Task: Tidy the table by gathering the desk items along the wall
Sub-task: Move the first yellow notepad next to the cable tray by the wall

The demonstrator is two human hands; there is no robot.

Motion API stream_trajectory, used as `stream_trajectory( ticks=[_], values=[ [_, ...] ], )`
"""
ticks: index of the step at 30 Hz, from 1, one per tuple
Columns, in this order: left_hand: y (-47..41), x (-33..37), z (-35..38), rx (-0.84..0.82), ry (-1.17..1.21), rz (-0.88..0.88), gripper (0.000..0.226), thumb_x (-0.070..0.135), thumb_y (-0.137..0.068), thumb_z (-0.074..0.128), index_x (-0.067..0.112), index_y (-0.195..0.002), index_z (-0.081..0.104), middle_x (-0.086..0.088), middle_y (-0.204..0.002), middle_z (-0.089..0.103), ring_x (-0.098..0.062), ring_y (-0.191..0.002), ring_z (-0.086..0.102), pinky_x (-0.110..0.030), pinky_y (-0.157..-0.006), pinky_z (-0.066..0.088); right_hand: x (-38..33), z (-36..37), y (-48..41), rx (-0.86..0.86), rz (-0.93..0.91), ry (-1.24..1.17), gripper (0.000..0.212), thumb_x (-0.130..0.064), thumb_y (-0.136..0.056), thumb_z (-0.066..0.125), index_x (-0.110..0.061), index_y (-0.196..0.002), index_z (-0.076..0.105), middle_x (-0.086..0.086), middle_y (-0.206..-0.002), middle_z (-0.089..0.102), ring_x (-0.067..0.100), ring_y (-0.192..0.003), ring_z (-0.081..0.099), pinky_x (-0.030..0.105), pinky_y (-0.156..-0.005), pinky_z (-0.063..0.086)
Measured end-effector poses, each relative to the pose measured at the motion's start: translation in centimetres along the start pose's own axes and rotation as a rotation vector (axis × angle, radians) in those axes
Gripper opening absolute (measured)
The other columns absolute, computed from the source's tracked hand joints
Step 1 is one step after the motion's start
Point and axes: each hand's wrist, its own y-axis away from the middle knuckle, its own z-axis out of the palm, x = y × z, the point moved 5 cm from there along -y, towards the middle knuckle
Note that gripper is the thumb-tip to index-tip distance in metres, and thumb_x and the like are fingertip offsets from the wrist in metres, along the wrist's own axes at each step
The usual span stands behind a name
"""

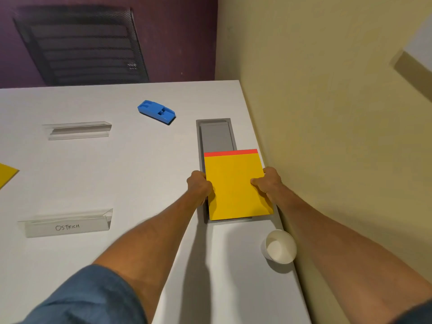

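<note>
Head view. Both hands are gripping a yellow rectangular notepad with a red-orange binding strip point(236, 185) at centre right of the frame. The left hand point(198, 184) is clamping the pad's left edge, with the fingers curled under and out of sight. The right hand point(267, 182) is clamping the right edge, with the thumb lying on the top sheet. The notepad is sitting over the lower half of a grey rectangular recessed cable hatch point(216, 136) in the white table point(131, 174), and its right edge is lying just beside the pale yellow wall point(327, 113). Whether the pad is resting flat or raised slightly cannot be determined.

A white paper cup point(279, 246) is lying on its side at lower right, just beside the wall, with its opening facing the camera. A blue plastic stapler point(156, 111) is lying at upper centre, well apart from the wall. A clear acrylic name holder without a label point(77, 130) is standing at upper left. A second clear acrylic name holder marked "OSTRICH" point(67, 224) is standing at lower left. A yellow sheet corner point(5, 175) is showing at the left edge. A black mesh chair back point(81, 45) is standing beyond the table at upper left, against a purple wall point(182, 36). Blue short sleeves point(88, 298) are covering both upper arms at the bottom of the frame.
</note>
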Motion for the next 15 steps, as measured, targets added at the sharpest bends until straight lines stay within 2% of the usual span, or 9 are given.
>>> stream_trajectory(
  ticks=[4, 7, 10, 13, 15],
  values=[
    [0.1, -0.1, 1.8, -0.035, -0.123, 0.031, 0.030, -0.003, -0.092, 0.056, 0.013, -0.070, 0.042, -0.003, -0.072, 0.042, -0.021, -0.080, 0.051, -0.032, -0.072, 0.049, 0.8, -0.1, 0.4, 0.018, -0.041, 0.260, 0.052, -0.019, -0.087, 0.070, 0.002, -0.127, 0.045, 0.020, -0.127, 0.054, 0.032, -0.114, 0.055, 0.037, -0.086, 0.047],
    [0.3, -0.1, 2.6, -0.056, -0.171, 0.054, 0.008, 0.000, -0.093, 0.056, 0.005, -0.088, 0.051, -0.002, -0.071, 0.042, -0.012, -0.065, 0.045, -0.027, -0.067, 0.044, 1.4, 0.3, 0.8, -0.009, -0.081, 0.372, 0.065, -0.019, -0.085, 0.073, 0.000, -0.135, 0.035, 0.021, -0.132, 0.048, 0.034, -0.118, 0.052, 0.037, -0.088, 0.048],
    [0.6, -0.2, 3.1, -0.069, -0.197, 0.067, 0.008, 0.005, -0.093, 0.057, 0.005, -0.094, 0.049, -0.002, -0.073, 0.042, -0.014, -0.070, 0.047, -0.024, -0.059, 0.042, 1.9, 0.8, 1.0, -0.023, -0.106, 0.432, 0.066, -0.016, -0.086, 0.071, -0.004, -0.137, 0.031, 0.023, -0.136, 0.041, 0.037, -0.122, 0.047, 0.041, -0.092, 0.047],
    [0.9, -0.2, 3.2, -0.065, -0.218, 0.089, 0.009, 0.006, -0.093, 0.058, 0.005, -0.094, 0.049, -0.001, -0.073, 0.042, -0.017, -0.075, 0.049, -0.026, -0.067, 0.044, 2.3, 1.1, 1.0, -0.022, -0.129, 0.448, 0.059, -0.015, -0.086, 0.070, -0.006, -0.134, 0.036, 0.022, -0.135, 0.038, 0.039, -0.123, 0.045, 0.042, -0.094, 0.046],
    [1.0, -0.3, 3.4, -0.063, -0.236, 0.104, 0.011, 0.008, -0.093, 0.058, 0.006, -0.094, 0.048, -0.002, -0.075, 0.043, -0.013, -0.068, 0.046, -0.027, -0.070, 0.046, 2.5, 1.2, 1.1, 0.002, -0.149, 0.470, 0.051, -0.010, -0.088, 0.067, -0.005, -0.130, 0.039, 0.021, -0.133, 0.039, 0.040, -0.121, 0.046, 0.043, -0.094, 0.046]
  ],
)
